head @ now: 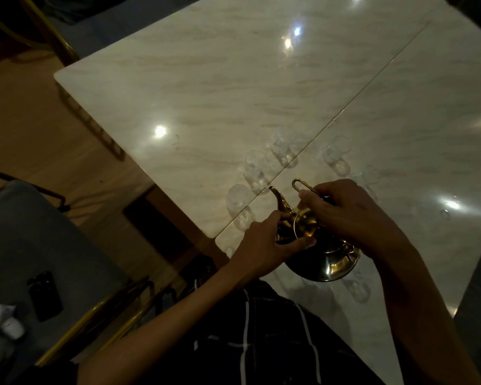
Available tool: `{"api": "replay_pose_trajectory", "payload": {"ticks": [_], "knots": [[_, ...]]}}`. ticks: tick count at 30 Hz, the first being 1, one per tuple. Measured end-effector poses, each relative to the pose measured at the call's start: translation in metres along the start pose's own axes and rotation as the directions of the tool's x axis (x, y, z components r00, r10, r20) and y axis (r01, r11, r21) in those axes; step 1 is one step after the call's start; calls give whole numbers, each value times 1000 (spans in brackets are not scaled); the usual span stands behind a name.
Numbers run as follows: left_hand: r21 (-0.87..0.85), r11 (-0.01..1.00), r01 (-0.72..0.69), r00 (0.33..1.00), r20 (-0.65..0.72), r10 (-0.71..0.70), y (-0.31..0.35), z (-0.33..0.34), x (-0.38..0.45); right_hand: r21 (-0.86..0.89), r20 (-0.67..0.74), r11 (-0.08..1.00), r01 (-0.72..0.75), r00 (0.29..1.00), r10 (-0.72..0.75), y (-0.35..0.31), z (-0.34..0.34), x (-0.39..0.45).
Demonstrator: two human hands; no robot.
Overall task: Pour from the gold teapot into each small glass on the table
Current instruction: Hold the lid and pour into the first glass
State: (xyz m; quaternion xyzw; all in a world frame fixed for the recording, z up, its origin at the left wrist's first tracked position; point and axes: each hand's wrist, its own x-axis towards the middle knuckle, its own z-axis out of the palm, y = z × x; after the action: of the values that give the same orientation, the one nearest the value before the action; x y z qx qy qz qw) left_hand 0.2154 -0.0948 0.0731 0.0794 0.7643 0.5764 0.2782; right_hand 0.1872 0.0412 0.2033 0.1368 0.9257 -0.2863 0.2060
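The gold teapot (321, 257) is near the table's front edge, tilted with its spout (278, 197) pointing up-left towards a small clear glass (254, 170). My right hand (350, 215) grips the looped gold handle (303, 187) from above. My left hand (264, 240) holds the pot's lid and neck at the spout's base. Several small clear glasses stand in an arc beyond the pot: one at the left (238, 200), one further back (282, 148), one to the right (336, 157), another partly hidden behind my right hand (371, 177). A glass (358, 290) stands by the pot's base.
The pale marble table (233, 87) has a seam running diagonally and bright light reflections. A grey chair seat (25, 245) at the left carries a dark phone (45, 295) and a white object (9, 320). Gold chair frames (95, 323) stand close to the table's edge.
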Motion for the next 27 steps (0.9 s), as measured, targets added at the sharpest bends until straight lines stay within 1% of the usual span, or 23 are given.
{"api": "replay_pose_trajectory", "payload": {"ticks": [20, 27], "knots": [[-9, 1000, -18, 999, -27, 17, -2, 1, -3, -20, -11, 1000, 14, 1000, -14, 0, 1, -4], [0, 1000, -14, 999, -29, 14, -5, 2, -3, 3, -8, 1000, -2, 1000, 2, 1, 3, -1]]}}
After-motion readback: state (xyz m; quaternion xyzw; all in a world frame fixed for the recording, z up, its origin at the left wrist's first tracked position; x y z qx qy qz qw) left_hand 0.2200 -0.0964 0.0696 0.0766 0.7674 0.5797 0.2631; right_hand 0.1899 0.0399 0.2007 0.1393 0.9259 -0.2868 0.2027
